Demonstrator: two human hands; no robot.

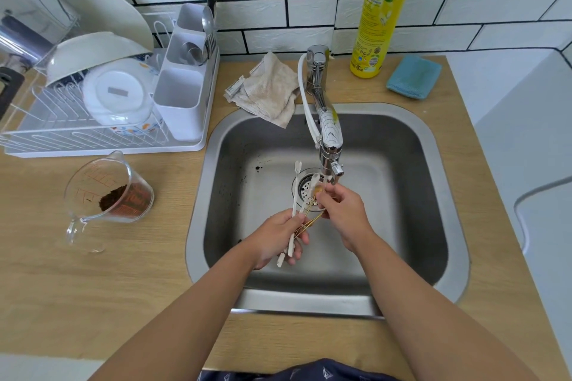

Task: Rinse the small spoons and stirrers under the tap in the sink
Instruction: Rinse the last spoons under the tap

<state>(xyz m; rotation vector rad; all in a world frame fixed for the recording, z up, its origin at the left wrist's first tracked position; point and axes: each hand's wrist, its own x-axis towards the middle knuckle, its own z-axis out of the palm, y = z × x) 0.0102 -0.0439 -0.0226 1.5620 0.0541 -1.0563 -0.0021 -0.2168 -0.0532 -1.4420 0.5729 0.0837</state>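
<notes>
Over the steel sink [411, 145], my left hand [277, 237] grips a bundle of small white spoons and stirrers [295, 192] with thin gold-coloured ones [309, 221] among them. Their heads point up toward the tap spout [331, 161], above the drain [305, 185]. My right hand [343, 210] pinches the gold spoon head [318, 190] just under the spout. I cannot make out whether water runs.
A dish rack [102, 139] with plates and a cutlery holder stands at the left. A glass measuring cup [108, 192] with coffee grounds lies on the counter. A cloth [269, 90], a yellow dish-soap bottle [383, 9] and a blue sponge [414, 77] sit behind the sink.
</notes>
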